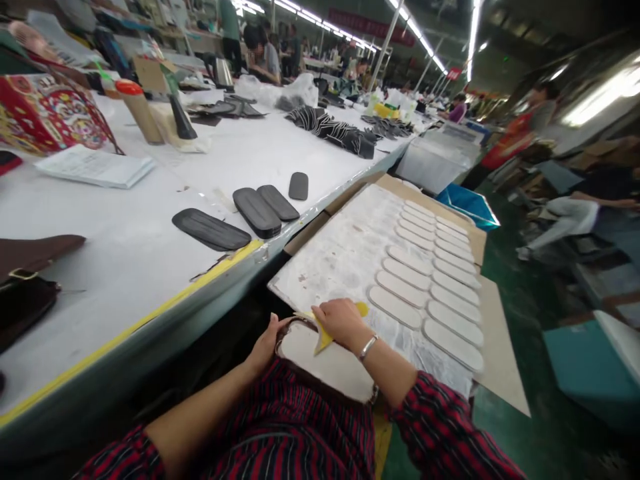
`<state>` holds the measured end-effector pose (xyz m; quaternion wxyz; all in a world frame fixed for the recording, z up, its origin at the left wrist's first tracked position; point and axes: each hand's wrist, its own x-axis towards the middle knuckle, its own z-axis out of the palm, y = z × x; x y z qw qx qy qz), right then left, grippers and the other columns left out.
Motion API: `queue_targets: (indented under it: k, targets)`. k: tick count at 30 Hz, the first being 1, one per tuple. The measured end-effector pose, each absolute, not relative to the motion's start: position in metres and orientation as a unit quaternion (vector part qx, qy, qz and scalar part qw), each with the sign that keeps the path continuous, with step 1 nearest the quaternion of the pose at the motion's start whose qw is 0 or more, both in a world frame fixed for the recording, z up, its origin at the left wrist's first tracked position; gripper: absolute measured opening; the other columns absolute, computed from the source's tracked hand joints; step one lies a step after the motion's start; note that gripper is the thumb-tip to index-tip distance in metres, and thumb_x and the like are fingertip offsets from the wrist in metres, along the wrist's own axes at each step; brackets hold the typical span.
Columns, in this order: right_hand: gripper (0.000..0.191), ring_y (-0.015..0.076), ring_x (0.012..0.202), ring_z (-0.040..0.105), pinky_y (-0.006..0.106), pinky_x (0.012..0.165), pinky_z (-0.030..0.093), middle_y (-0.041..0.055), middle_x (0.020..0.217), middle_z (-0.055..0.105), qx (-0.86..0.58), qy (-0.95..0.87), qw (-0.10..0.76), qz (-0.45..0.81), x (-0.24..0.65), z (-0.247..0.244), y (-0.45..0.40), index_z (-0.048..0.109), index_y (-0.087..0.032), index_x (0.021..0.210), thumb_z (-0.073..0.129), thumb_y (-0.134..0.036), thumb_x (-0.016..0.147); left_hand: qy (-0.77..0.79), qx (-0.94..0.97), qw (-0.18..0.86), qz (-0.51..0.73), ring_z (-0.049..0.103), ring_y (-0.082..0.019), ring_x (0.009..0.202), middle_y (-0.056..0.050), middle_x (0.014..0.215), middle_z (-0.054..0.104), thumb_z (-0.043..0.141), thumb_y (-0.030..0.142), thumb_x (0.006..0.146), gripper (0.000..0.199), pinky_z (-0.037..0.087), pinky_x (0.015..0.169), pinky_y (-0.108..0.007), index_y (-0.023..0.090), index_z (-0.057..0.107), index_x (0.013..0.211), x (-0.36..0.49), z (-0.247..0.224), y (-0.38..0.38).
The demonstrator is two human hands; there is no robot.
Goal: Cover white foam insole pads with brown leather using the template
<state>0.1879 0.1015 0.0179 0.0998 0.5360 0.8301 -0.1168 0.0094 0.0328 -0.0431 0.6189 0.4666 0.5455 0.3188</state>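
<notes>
In my lap lies a brown-edged piece with a pale oval face point(333, 375), perhaps a bag bottom. My left hand point(264, 343) grips its left end, thumb up at the rim. Closed around a yellow scraper point(324, 340), my right hand point(344, 323) is over the far edge of the pale face. The scraper's blade touches that face or hovers just above it; I cannot tell which. Beyond my hands, a whitish board point(330, 267) carries two columns of pale oval pads point(397, 307).
On the white table point(200, 173) to the left are several dark oval pads point(255, 210), a bottle with an orange lid point(140, 110), papers point(95, 165) and brown leather pieces point(35, 257). A blue bin point(470, 205) stands past the board. Other people work farther back.
</notes>
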Motion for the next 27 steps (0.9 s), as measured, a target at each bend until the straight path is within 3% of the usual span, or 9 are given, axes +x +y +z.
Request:
queue_targets:
  k: [8,15,19,23,27]
  targets:
    - [0.057,0.0177,0.072,0.059,0.03,0.068,0.032,0.0075,0.075,0.067,0.362,0.923,0.08,-0.101,0.169,0.014,0.127,0.065,-0.017,0.075,0.017,-0.044,0.093,0.499,0.218,0.735,0.404,0.061,-0.025,0.094,-0.008,0.095,0.069,0.013,0.074,0.075,0.084,0.046,0.082,-0.034,0.014,0.062,0.108,0.014,-0.044,0.037]
    - [0.057,0.0182,0.071,0.059,0.029,0.066,0.031,0.0083,0.075,0.068,0.293,0.945,0.066,-0.125,0.169,0.003,0.132,0.064,-0.017,0.075,0.018,-0.044,0.092,0.521,0.239,0.699,0.427,0.057,-0.024,0.097,-0.007,0.103,0.066,0.042,0.052,0.08,0.05,0.042,0.085,-0.033,0.014,0.063,0.104,0.012,-0.042,0.035]
    - [0.058,0.0184,0.07,0.06,0.028,0.063,0.032,0.0078,0.076,0.068,0.303,0.939,0.079,-0.146,0.176,0.002,0.123,0.065,-0.018,0.077,0.017,-0.046,0.092,0.517,0.333,0.677,0.404,0.055,-0.021,0.098,-0.004,0.106,0.063,0.051,0.042,0.079,0.041,0.041,0.085,-0.03,0.018,0.057,0.111,0.008,-0.033,0.034]
    - [0.058,0.0185,0.07,0.06,0.028,0.062,0.033,0.0085,0.078,0.068,0.341,0.921,0.089,-0.169,0.184,0.009,0.105,0.066,-0.019,0.082,0.016,-0.046,0.092,0.483,0.334,0.715,0.38,0.057,-0.018,0.091,-0.004,0.112,0.061,0.056,0.038,0.076,0.052,0.042,0.078,-0.028,0.021,0.043,0.124,0.01,-0.024,0.034]
    - [0.058,0.0199,0.071,0.06,0.028,0.061,0.035,0.0093,0.076,0.067,0.427,0.875,0.091,-0.211,0.203,0.018,0.089,0.065,-0.018,0.077,0.018,-0.049,0.09,0.451,0.311,0.761,0.348,0.056,-0.02,0.096,-0.006,0.114,0.061,0.062,0.039,0.071,0.049,0.041,0.083,-0.029,0.017,0.054,0.115,0.008,-0.021,0.038]
